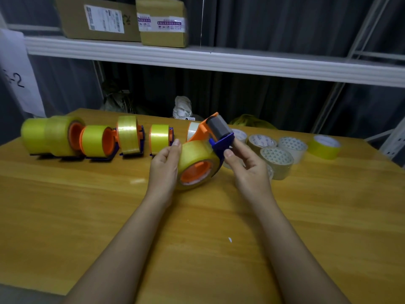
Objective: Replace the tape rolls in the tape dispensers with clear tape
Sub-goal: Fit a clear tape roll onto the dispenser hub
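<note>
Yellow-tinted tape fills a row of dispensers [92, 139] along the far left of a wooden table [87, 205], four or five of them standing side by side on dark blue bases, orange hubs showing at their ends. At centre frame, a person holds one more orange-and-blue tape dispenser [215, 133] just above the tabletop. The left hand [165, 163] grips the yellowish tape roll [198, 164] mounted on that dispenser, fingers wrapped around its left side with the thumb tip at the top edge; the roll's orange hub faces the camera. The right hand [247, 167] pinches the dispenser's blue frame beside the grey roller, thumb on the near face and fingers behind. Another clear-looking roll [194, 129] stands on the table directly behind the held dispenser, partly hidden by it. To the right of the hands, a cluster of loose tape rolls [277, 156] with white printed cores lies flat on the table, some brownish, and a single yellow roll [325, 147] sits apart toward the right edge. At upper left, two cardboard boxes [122, 20] with shipping labels rest on a white shelf [219, 60] that crosses the frame above the table. A white crumpled bag [182, 107] stands behind the table's far edge against a dark curtain.
</note>
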Demonstrator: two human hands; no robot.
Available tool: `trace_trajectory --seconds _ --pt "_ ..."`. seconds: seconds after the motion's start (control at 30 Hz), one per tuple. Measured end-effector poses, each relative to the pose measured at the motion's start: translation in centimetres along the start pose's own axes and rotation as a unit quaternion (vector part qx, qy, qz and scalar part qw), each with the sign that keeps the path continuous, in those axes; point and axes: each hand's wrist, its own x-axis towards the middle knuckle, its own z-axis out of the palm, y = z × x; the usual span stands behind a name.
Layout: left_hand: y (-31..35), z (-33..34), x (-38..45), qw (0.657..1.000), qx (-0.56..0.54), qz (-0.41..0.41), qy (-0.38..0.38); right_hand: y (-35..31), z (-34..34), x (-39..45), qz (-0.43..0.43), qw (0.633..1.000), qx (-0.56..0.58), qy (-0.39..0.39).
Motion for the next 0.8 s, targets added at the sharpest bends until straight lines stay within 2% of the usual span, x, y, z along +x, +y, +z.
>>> trace_trajectory --seconds 0.13,0.33,0.53,0.6,0.8 --pt "0.0 0.0 0.0 0.998 -0.055 -0.039 0.004 -0.2 0.1 -0.1 0.009 0.999 -0.004 -0.046" --pt "0.0 0.1 0.3 0.994 -0.065 -0.087 -0.004 0.8 0.5 -0.1 0.038 0.991 -0.106 -0.078" --pt "0.5 0.4 -0.2 0.98 -0.109 -0.14 -0.088 0.4 1.6 -0.7 0.061 0.973 -0.2 -0.099" --pt "0.5 0.4 -0.4 0.981 -0.106 -0.124 -0.107 0.0 1.7 -0.8 0.068 0.972 -0.206 -0.089" --pt "1.0 -0.1 -0.7 0.977 -0.002 -0.017 -0.211 0.6 1.0 -0.7 0.066 0.98 -0.177 -0.059"
